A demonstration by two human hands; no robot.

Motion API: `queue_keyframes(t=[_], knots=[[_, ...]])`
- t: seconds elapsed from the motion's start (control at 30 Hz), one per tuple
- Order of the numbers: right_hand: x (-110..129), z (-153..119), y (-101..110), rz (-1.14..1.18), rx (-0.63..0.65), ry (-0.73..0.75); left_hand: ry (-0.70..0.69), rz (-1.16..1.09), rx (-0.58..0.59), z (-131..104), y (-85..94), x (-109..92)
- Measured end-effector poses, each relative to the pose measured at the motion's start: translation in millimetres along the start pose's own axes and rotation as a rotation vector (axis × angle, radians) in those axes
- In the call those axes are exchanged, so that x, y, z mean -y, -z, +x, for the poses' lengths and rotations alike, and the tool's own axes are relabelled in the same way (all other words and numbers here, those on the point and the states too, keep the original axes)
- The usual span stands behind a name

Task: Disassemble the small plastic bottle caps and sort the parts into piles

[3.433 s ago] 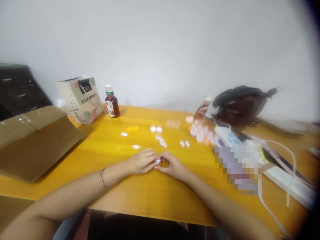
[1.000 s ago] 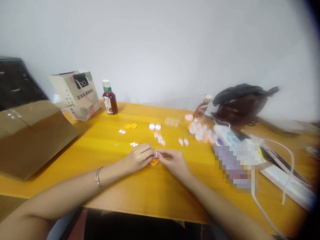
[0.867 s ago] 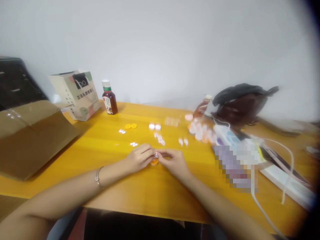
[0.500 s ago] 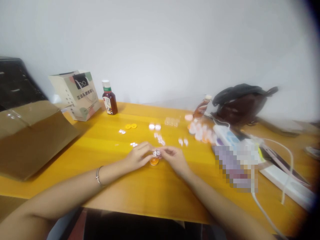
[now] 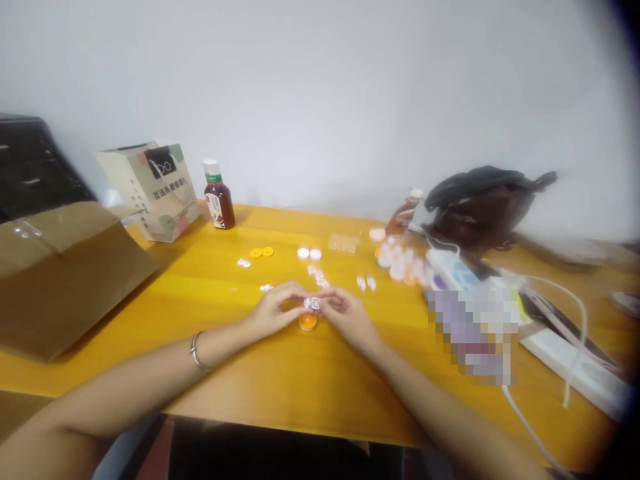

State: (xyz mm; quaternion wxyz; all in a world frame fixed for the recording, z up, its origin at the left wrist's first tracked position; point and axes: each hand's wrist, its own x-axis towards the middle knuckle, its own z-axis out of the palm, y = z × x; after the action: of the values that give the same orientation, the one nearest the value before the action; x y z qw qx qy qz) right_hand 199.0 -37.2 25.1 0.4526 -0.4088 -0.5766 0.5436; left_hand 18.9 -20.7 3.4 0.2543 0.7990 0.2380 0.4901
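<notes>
Between the fingertips of my left hand point(image 5: 277, 310) and my right hand point(image 5: 347, 317) is a small white piece with a dark pattern point(image 5: 312, 303). Both hands are closed in a pinch on it, and its exact kind is too small to make out. Just below, on the table, lies a round orange cap-like piece point(image 5: 309, 322). Beyond my hands are small white pieces point(image 5: 319, 276), two white round caps point(image 5: 309, 253) and two yellow discs point(image 5: 261, 253). Two more white pieces point(image 5: 366, 284) lie to the right. Other white bits point(image 5: 266, 288) are partly hidden behind my left hand.
A cardboard box point(image 5: 65, 273), a paper bag point(image 5: 163, 193) and a dark red bottle point(image 5: 219, 200) stand left. At right are a blurred heap of caps point(image 5: 400, 260), another bottle point(image 5: 404, 212), a dark bag point(image 5: 480, 203), a power strip point(image 5: 570, 367) and cables. Clear plastic pieces point(image 5: 344, 243) lie at the back.
My hands have shifted very slightly, and the white piece between my fingertips has turned a little. More of the orange piece shows beneath it. The other things stay put.
</notes>
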Motion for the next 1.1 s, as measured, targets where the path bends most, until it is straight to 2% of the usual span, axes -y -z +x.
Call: queue_keyframes(t=[0.1,0.37,0.5,0.6,0.67,0.73,0.83,1.1], knots=[[-1,1,0,-0.012,-0.003,0.01,-0.041,0.043,-0.001,0,0.1,0],[-2,1,-2,0.039,-0.008,-0.076,-0.194,0.28,0.048,-3,4.2,-5],[-1,0,-2,-0.112,-0.04,0.025,-0.126,0.245,-0.018,-2,3.2,-4],[-1,6,9,-0.335,-0.179,0.199,-0.042,0.225,-0.125,-1,3.2,-1],[-4,15,22,-0.438,-0.291,0.251,-0.009,0.218,-0.146,-1,3.4,1],[-8,26,34,-0.485,-0.353,0.212,0.01,0.201,-0.131,-1,3.3,3],[-17,39,46,-0.525,-0.38,0.146,0.016,0.175,-0.091,-3,2.2,5],[-27,46,47,-0.578,-0.356,0.125,-0.015,0.168,-0.015,-3,1.8,5]])
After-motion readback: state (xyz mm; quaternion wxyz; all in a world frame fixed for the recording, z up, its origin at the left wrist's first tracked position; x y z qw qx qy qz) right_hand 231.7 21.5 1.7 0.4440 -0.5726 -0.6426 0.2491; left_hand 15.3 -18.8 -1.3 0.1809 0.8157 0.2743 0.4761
